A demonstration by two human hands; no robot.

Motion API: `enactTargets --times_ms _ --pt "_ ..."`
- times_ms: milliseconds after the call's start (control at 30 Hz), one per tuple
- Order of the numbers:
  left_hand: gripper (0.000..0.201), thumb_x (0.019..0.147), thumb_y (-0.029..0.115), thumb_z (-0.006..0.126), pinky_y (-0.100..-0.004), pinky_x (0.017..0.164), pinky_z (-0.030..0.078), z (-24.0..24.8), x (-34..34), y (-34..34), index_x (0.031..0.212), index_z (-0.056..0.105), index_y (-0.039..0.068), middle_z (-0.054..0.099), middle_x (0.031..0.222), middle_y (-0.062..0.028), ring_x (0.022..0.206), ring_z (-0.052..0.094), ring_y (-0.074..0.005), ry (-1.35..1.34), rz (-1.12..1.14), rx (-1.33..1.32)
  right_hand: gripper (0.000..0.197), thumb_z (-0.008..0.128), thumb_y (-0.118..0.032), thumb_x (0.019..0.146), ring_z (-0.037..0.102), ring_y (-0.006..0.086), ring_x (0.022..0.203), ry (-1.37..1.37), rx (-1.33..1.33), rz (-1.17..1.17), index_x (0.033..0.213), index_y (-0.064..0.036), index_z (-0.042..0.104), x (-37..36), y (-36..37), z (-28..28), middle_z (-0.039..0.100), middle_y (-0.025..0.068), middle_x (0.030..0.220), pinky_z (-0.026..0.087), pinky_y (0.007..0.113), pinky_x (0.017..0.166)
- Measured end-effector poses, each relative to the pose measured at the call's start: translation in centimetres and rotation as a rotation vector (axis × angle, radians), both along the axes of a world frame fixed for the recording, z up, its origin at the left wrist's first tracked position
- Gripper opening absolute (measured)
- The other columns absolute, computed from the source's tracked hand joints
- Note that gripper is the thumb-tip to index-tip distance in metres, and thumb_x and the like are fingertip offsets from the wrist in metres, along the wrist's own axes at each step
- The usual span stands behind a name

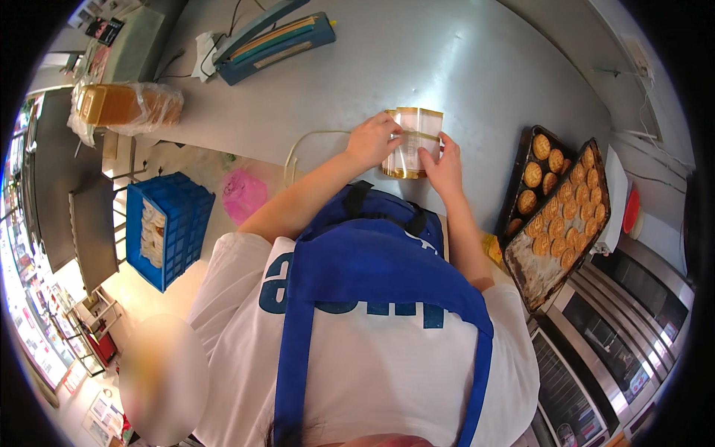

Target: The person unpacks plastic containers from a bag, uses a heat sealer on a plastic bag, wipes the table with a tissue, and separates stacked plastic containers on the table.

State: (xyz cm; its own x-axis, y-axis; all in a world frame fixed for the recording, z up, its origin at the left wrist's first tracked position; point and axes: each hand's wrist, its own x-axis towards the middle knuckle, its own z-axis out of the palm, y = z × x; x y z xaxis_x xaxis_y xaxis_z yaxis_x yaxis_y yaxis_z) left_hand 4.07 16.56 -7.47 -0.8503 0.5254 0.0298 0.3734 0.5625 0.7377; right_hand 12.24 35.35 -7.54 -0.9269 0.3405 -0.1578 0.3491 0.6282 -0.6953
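On the grey metal table in front of me stands or lies a shiny white package with gold edges at its top and bottom. A pale flat cord trails across the table from the left and passes over the package's upper part. My left hand is at the package's left side, its fingers closed on the cord where it meets the package. Against the right side rests my right hand, thumb on the front and fingers round the edge, gripping the package. The parts under my fingertips are hidden.
A blue bag sealer lies at the far left of the table. Two dark trays, one overlapping the other, hold round golden pastries at the right. A plastic-wrapped orange-brown container, a blue crate and a pink bag are leftward.
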Motion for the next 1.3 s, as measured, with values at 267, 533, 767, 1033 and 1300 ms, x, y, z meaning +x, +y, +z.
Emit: enactTargets --times_ms 267,533,767,1033,1300 --pt "0.011 0.085 0.017 0.062 -0.0414 0.077 0.051 -0.6 -0.4 0.9 0.090 0.060 0.007 0.061 0.102 -0.0118 0.093 0.061 -0.0315 0.165 -0.109 -0.061 0.069 0.066 -0.037 0.082 0.048 0.0391 0.120 0.024 -0.027 -0.038 0.132 0.0058 0.044 1.9 -0.1 -1.2 0.051 0.0263 0.126 0.039 0.043 0.103" --pt "0.020 0.089 0.023 0.060 -0.0442 0.070 0.052 1.4 -0.5 -0.2 0.102 0.059 0.008 0.068 0.084 -0.0130 0.080 0.066 -0.0338 -0.108 -0.111 -0.096 0.074 0.069 -0.037 0.079 0.047 0.0387 0.120 0.026 0.002 0.011 0.133 0.0071 0.042 1.8 -0.7 -1.0 0.052 0.0262 0.126 0.039 0.043 0.102" --pt "0.016 0.085 0.024 0.065 -0.0399 0.072 0.052 1.6 -2.3 -0.1 0.091 0.070 0.009 0.069 0.090 -0.0091 0.082 0.066 -0.0287 -0.001 -0.146 -0.256 0.086 0.072 -0.043 0.077 0.049 0.0389 0.119 -0.018 0.032 0.011 0.136 0.0091 0.036 1.1 -1.7 -1.4 0.049 0.0295 0.128 0.041 0.042 0.101" --pt "0.022 0.084 0.027 0.067 -0.0379 0.078 0.051 0.6 -1.6 -0.6 0.097 0.070 0.009 0.068 0.095 -0.0114 0.089 0.065 -0.0273 -0.226 0.054 -0.009 0.093 0.078 -0.040 0.073 0.058 0.0354 0.110 -0.080 -0.200 0.015 0.136 0.0112 0.034 2.0 -1.4 -2.0 0.055 0.0280 0.122 0.047 0.040 0.095" --pt "0.109 0.065 0.050 0.079 -0.0451 0.109 0.032 -1.3 0.5 -1.7 0.146 0.027 0.000 0.028 0.146 -0.0309 0.134 0.034 -0.0431 -0.141 0.026 -0.202 0.071 0.076 -0.031 0.073 0.062 0.0310 0.106 -0.248 -0.537 0.047 0.127 0.0059 0.048 1.7 -1.6 -2.2 0.062 0.0230 0.117 0.048 0.037 0.093"
